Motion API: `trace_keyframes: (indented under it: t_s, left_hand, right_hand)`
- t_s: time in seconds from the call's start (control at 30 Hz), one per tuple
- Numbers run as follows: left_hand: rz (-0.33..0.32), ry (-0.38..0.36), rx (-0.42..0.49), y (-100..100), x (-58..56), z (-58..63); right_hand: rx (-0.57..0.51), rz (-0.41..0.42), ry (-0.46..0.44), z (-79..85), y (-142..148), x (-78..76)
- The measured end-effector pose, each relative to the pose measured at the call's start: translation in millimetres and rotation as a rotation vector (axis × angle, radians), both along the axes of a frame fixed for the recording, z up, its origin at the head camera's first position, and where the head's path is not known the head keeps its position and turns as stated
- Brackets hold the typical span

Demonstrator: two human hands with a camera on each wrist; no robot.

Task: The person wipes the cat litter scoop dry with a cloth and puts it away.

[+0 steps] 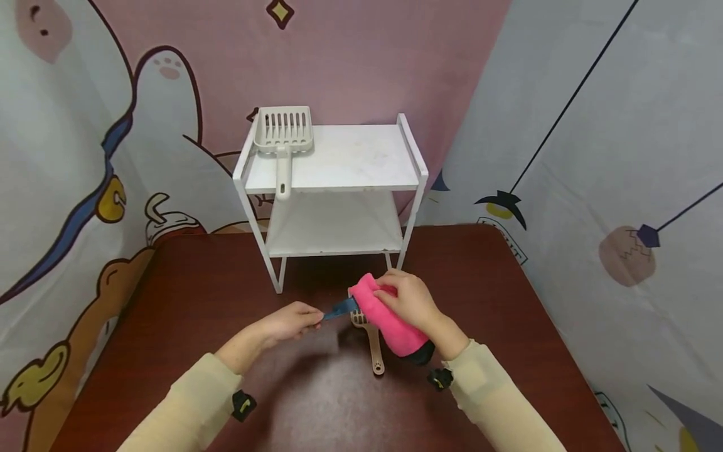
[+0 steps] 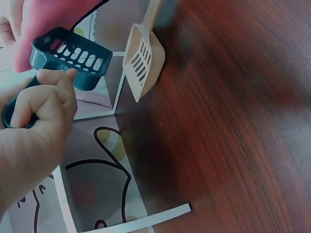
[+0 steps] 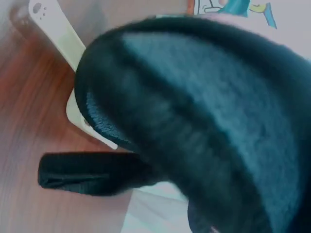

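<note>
Walls printed with outsized cartoon animals rise beyond a person's left hand and right hand. Below both hands spreads a dark red-brown tabletop, glossy with light nearest the person. Straight ahead of the hands stands a white two-tier rack, its upper shelf bearing a pale slotted scoop on the left-hand side, the handle jutting past the front edge toward the hands.

Cream sleeves cover both forearms. Under the right hand's bent fingers and thumb, which grip it near its upper end, slants a pink soft-looking piece with a dark lower end. A blurred dark form fills much of the right wrist view; what part it is cannot be told.

Left of that grip, the left hand's fingers curl firmly around the handle of a dark teal scoop, held above the table, its bowl reaching up to the pink; pale background shows through the bowl's slots. Between and below the hands lies a beige scoop, its slotted bowl partly hidden in the head view, its handle pointing back toward the person. Small black devices sit at each wrist.
</note>
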State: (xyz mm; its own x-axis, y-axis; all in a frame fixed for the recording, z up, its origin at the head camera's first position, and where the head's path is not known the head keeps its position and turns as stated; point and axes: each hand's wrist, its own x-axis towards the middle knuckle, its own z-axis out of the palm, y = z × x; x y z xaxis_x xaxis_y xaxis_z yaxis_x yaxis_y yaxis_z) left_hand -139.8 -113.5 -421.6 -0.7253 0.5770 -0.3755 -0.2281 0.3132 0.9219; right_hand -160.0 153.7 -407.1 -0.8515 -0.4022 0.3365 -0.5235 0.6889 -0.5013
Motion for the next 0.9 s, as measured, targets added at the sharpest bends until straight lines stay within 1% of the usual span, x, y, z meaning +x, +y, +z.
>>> trace_keyframes:
  t_s: [0.13,0.2,0.3,0.4,0.5,0.57,0.63,0.7,0.77,0.83,0.9]
  left_hand:
    - [0.034,-0.019,0.029,-3.9,-0.4,0.0]
    - [0.049,-0.02,0.035,-7.2,-1.3,-1.6]
    - [0.065,-0.049,0.062,-10.6,-2.1,-4.2]
    - [0.074,-0.078,0.09,-13.6,-2.3,-5.7]
    - [0.086,-0.091,0.111,-16.6,-3.4,-6.3]
    - [0.091,-0.102,0.128,-18.4,-4.5,-7.2]
    - [0.101,-0.109,0.138,-19.2,-5.9,-8.5]
    - [0.109,-0.109,0.137,-18.5,-6.9,-9.6]
    - [0.115,-0.102,0.128,-16.4,-7.4,-10.2]
    - [0.117,-0.089,0.119,-12.8,-7.5,-10.4]
    - [0.104,-0.071,0.119,-8.5,-7.3,-10.3]
  right_hand:
    - [0.018,-0.027,0.043,1.3,6.4,-1.3]
    - [0.025,-0.041,0.04,1.1,10.8,-3.0]
    - [0.028,-0.068,0.025,-1.1,18.2,-5.2]
    - [0.037,-0.088,0.008,-5.0,25.0,-6.5]
    - [0.051,-0.101,-0.008,-9.9,31.1,-7.2]
    - [0.04,-0.113,-0.014,-11.9,33.2,-6.8]
    - [0.002,-0.118,-0.004,-11.7,32.3,-6.3]
    - [-0.062,-0.11,0.008,-7.8,27.1,-4.6]
    - [-0.119,-0.082,0.029,-3.3,18.5,-2.7]
    - [-0.148,-0.043,0.035,-0.4,9.0,-0.7]
    - [-0.141,-0.012,0.025,-0.9,1.1,1.1]
